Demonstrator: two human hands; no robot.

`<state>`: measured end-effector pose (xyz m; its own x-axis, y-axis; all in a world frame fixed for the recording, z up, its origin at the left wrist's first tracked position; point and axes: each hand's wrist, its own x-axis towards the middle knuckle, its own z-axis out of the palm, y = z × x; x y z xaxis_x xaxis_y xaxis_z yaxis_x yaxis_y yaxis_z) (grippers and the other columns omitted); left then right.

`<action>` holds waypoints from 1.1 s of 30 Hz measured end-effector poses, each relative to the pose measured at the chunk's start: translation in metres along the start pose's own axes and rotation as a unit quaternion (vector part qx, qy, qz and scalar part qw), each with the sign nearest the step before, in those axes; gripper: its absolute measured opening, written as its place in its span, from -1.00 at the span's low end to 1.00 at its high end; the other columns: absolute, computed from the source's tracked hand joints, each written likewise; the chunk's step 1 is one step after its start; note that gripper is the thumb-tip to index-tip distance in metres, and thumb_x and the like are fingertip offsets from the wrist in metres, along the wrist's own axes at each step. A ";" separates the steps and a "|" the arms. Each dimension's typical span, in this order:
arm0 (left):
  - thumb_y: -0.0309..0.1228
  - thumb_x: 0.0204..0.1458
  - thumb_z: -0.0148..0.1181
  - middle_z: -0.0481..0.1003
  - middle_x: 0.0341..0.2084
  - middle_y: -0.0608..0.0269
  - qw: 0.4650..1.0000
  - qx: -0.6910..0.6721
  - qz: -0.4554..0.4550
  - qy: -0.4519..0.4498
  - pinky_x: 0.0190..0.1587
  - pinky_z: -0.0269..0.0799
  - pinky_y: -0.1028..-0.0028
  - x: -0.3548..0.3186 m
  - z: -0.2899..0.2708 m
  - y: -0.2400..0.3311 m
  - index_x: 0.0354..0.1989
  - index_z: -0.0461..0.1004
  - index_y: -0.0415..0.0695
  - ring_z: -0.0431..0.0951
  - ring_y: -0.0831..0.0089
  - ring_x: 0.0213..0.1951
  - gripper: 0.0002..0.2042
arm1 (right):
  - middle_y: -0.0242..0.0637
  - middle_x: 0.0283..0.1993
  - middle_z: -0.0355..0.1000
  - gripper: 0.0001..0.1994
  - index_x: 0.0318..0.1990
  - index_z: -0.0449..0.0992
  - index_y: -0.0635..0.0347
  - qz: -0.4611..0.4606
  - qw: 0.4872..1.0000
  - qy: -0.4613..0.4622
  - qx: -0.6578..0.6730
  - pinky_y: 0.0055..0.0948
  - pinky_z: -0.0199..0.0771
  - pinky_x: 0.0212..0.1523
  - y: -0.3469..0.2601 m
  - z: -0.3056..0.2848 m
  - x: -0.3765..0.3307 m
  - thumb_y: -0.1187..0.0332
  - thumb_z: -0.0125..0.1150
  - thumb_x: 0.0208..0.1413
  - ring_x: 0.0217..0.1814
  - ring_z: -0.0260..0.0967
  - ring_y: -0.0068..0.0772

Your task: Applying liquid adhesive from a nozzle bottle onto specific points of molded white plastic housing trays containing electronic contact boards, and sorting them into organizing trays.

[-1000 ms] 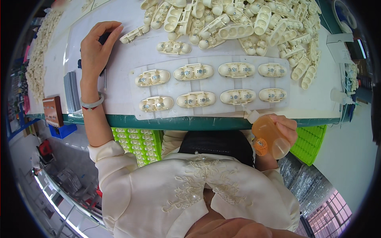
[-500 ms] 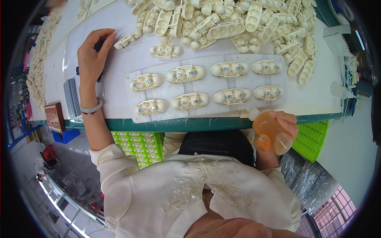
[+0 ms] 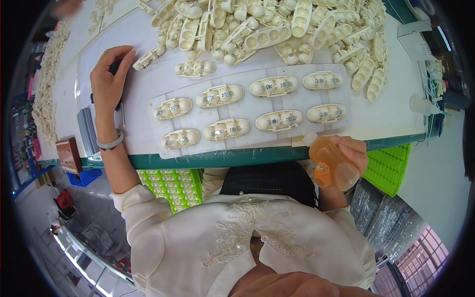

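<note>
My right hand [image 3: 352, 151] grips a clear squeeze bottle [image 3: 330, 154] of amber liquid with an orange label. The bottle is tilted, and its thin nozzle points at the near edge of a cream plastic part [image 3: 278, 120] in the near row; I cannot tell whether the tip touches it. That part and several like it lie in two rows on a white board [image 3: 237, 142], each with round domes and small metal pieces. My left hand [image 3: 108, 79] rests on the table left of the board, fingers and thumb curled around something dark, mostly hidden. A thin metal shaft [image 3: 122, 115] shows below it.
A heap of cream plastic parts [image 3: 269, 37] covers the far side of the table. One loose part [image 3: 194, 68] lies behind the board. At left are grey strips [image 3: 87, 127] and a brown block [image 3: 68, 154]. Another bottle [image 3: 420, 105] lies at right. Green trays [image 3: 388, 168] sit below the edge.
The bottle has tipped forward and a little left, bringing its nozzle to a part in the near row. My left hand stays curled in place. The whole view has shifted slightly.
</note>
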<state>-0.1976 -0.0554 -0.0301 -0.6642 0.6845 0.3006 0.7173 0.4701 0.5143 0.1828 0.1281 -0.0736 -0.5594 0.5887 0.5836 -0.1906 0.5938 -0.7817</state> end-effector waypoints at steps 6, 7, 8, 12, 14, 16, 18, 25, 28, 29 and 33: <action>-0.43 0.01 0.17 0.50 -0.39 0.26 1.000 -0.001 0.000 -0.001 -0.23 0.35 0.61 0.001 0.000 0.000 -0.28 0.51 -0.23 0.47 0.58 -0.36 -0.84 | -0.11 -0.22 0.29 -0.51 -0.17 0.27 0.24 0.003 0.997 0.065 -0.044 -0.47 0.45 -0.26 -0.001 0.001 -0.005 0.33 0.44 -0.22 -0.26 0.33 -0.34; -0.43 0.01 0.17 0.50 -0.39 0.26 1.000 -0.002 0.001 -0.001 -0.23 0.35 0.61 0.001 0.000 0.000 -0.28 0.51 -0.23 0.47 0.58 -0.36 -0.84 | -0.11 -0.22 0.29 -0.51 -0.17 0.27 0.24 0.003 0.997 0.066 -0.044 -0.47 0.45 -0.26 -0.001 0.002 -0.005 0.33 0.44 -0.22 -0.26 0.33 -0.34; -0.43 0.01 0.17 0.50 -0.39 0.26 1.000 0.002 0.003 -0.001 -0.23 0.35 0.61 0.001 0.000 0.000 -0.28 0.51 -0.23 0.47 0.58 -0.36 -0.84 | -0.12 -0.23 0.29 -0.51 -0.18 0.27 0.23 0.005 0.997 0.066 -0.046 -0.47 0.44 -0.27 -0.001 0.002 -0.005 0.33 0.44 -0.22 -0.26 0.33 -0.35; -0.43 0.00 0.17 0.51 -0.39 0.25 1.000 0.006 0.003 0.002 -0.23 0.36 0.61 0.000 0.000 -0.001 -0.28 0.51 -0.23 0.48 0.58 -0.35 -0.85 | -0.15 -0.26 0.28 -0.52 -0.19 0.25 0.22 0.009 0.998 0.035 -0.046 -0.48 0.43 -0.28 -0.003 0.002 -0.001 0.29 0.43 -0.19 -0.25 0.33 -0.36; -0.44 0.00 0.17 0.51 -0.39 0.25 1.000 0.005 0.002 0.001 -0.23 0.36 0.61 0.000 0.000 -0.001 -0.28 0.51 -0.23 0.48 0.57 -0.35 -0.85 | -0.16 -0.27 0.27 -0.52 -0.18 0.25 0.22 0.011 0.998 0.037 -0.056 -0.49 0.43 -0.30 -0.001 0.001 -0.003 0.27 0.42 -0.18 -0.26 0.32 -0.36; -0.44 0.00 0.17 0.51 -0.39 0.25 1.000 0.004 0.001 0.000 -0.23 0.36 0.61 0.000 0.001 -0.001 -0.28 0.51 -0.23 0.48 0.57 -0.35 -0.85 | -0.16 -0.27 0.27 -0.51 -0.18 0.24 0.22 0.014 0.997 0.039 -0.067 -0.49 0.43 -0.31 0.000 -0.001 -0.003 0.24 0.41 -0.16 -0.28 0.32 -0.37; -0.45 0.00 0.17 0.50 -0.39 0.25 1.000 0.007 -0.004 0.001 -0.23 0.36 0.61 0.001 0.001 0.000 -0.28 0.51 -0.23 0.48 0.57 -0.35 -0.85 | -0.16 -0.28 0.26 -0.50 -0.15 0.23 0.24 0.011 0.995 0.052 -0.088 -0.50 0.44 -0.35 -0.002 -0.002 -0.001 0.24 0.39 -0.15 -0.30 0.31 -0.38; -0.47 0.01 0.16 0.50 -0.38 0.25 1.000 0.007 0.008 -0.004 -0.21 0.35 0.61 0.000 -0.001 -0.001 -0.27 0.51 -0.24 0.46 0.57 -0.33 -0.85 | -0.19 -0.29 0.25 -0.48 -0.13 0.19 0.27 0.061 0.978 0.182 -0.080 -0.52 0.41 -0.36 0.006 -0.013 0.000 0.16 0.33 -0.10 -0.34 0.30 -0.36; -0.47 0.01 0.16 0.50 -0.36 0.26 1.000 -0.002 -0.002 -0.006 -0.20 0.34 0.61 0.000 -0.001 -0.003 -0.26 0.51 -0.23 0.46 0.57 -0.31 -0.85 | -0.17 -0.30 0.29 -0.52 -0.17 0.21 0.29 -0.004 0.985 0.124 -0.117 -0.53 0.40 -0.37 0.006 -0.019 0.003 0.20 0.33 -0.10 -0.36 0.30 -0.36; -0.47 0.01 0.16 0.50 -0.36 0.26 1.000 -0.003 -0.008 -0.006 -0.19 0.34 0.61 0.001 0.000 -0.004 -0.26 0.51 -0.23 0.46 0.56 -0.30 -0.85 | -0.15 -0.31 0.31 -0.55 -0.19 0.23 0.29 -0.013 0.988 0.100 -0.120 -0.54 0.40 -0.37 0.003 -0.019 0.005 0.26 0.35 -0.11 -0.36 0.31 -0.37; -0.46 0.01 0.16 0.50 -0.35 0.26 1.000 -0.004 -0.017 -0.007 -0.17 0.33 0.61 0.003 0.001 -0.006 -0.26 0.51 -0.23 0.45 0.57 -0.29 -0.85 | -0.13 -0.34 0.36 -0.60 -0.25 0.26 0.31 -0.026 0.988 0.101 -0.114 -0.54 0.40 -0.35 0.004 -0.016 0.004 0.37 0.38 -0.15 -0.34 0.33 -0.38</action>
<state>-0.2033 -0.0556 -0.0331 -0.6856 0.6752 0.2721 0.6924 0.4895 0.5300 0.1930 0.1412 -0.0710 -0.3768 0.6376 0.6719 -0.0151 0.7211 -0.6927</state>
